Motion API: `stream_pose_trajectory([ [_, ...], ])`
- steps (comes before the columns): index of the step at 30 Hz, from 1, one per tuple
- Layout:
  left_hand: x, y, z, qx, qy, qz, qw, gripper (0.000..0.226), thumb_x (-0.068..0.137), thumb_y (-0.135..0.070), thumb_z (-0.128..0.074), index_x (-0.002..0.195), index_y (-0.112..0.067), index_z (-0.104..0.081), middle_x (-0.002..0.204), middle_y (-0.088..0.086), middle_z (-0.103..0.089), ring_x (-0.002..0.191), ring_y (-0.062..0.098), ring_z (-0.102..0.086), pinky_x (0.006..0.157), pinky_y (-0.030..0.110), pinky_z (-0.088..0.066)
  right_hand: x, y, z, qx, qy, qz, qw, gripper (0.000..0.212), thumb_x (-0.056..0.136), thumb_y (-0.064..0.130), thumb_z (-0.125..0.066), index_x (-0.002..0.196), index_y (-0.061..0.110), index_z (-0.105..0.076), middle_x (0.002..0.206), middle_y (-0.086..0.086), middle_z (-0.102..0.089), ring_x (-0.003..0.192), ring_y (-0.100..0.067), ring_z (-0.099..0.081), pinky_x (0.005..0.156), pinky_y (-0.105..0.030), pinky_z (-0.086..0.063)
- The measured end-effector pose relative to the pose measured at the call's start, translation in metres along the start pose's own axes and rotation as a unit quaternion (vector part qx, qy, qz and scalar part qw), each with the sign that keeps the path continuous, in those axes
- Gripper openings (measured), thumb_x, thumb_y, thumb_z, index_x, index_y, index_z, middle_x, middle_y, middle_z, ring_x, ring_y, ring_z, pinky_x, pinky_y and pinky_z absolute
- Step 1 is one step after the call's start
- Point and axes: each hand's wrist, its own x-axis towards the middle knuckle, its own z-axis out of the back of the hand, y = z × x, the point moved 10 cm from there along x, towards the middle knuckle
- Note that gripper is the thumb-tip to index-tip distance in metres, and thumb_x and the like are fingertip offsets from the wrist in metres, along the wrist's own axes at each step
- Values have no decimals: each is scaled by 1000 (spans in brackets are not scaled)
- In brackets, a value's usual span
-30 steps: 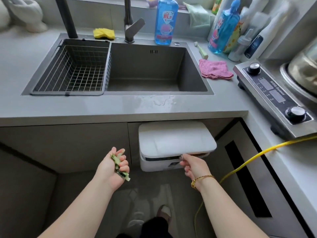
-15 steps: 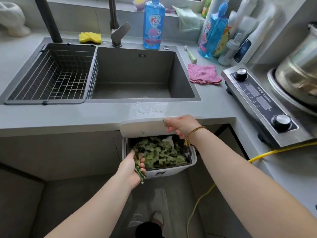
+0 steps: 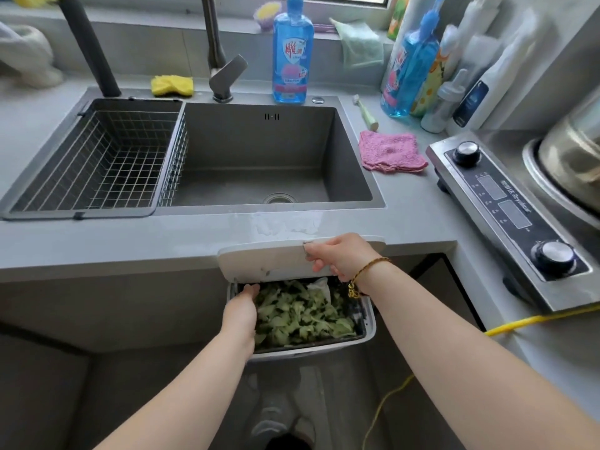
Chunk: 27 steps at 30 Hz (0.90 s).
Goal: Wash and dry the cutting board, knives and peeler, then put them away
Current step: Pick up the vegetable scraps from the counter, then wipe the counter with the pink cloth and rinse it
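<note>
The bin lid (image 3: pixel 259 261) is held up by the right hand (image 3: pixel 339 256), fingers curled round its edge. Just below, the left hand (image 3: pixel 242 308) is inside the bin (image 3: pixel 311 349) over green scraps (image 3: pixel 302 315); whether it holds any, I cannot tell. Past both hands is the sink (image 3: pixel 350 151).

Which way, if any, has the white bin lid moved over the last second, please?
Yes: the lid has swung up off the bin, raised against the countertop edge, held by the right hand.
</note>
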Motion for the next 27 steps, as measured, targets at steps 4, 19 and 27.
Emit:
stream_pose_trajectory([
  [4, -15, -27, 14, -46, 6, -80, 996, 38, 100, -21, -33, 133, -3, -43, 135, 11, -48, 124, 23, -45, 95, 27, -33, -7, -8, -3, 14, 0, -3, 1000, 21, 88, 28, -57, 77, 13, -67, 59, 7, -56, 50, -2, -37, 39, -7, -30],
  [19, -19, 2, 75, 160, -3, -45, 986, 38, 86, 2, -58, 123, 7, -52, 118, 19, -59, 97, 26, -56, 86, 31, -44, -59, -124, -62, 52, -63, -92, 992, 33, 90, 16, -54, 58, 16, -59, 62, 6, -55, 56, -3, -40, 58, -15, -35],
  [27, -4, -1, 87, 386, -61, -124, 912, 32, 82, -17, -65, 113, -10, -64, 117, 8, -63, 112, 26, -53, 88, 35, -44, -51, -154, -79, 37, -103, -128, 986, 34, 90, 19, -53, 57, 17, -58, 65, 4, -57, 81, -16, -53, 88, -30, -42],
])
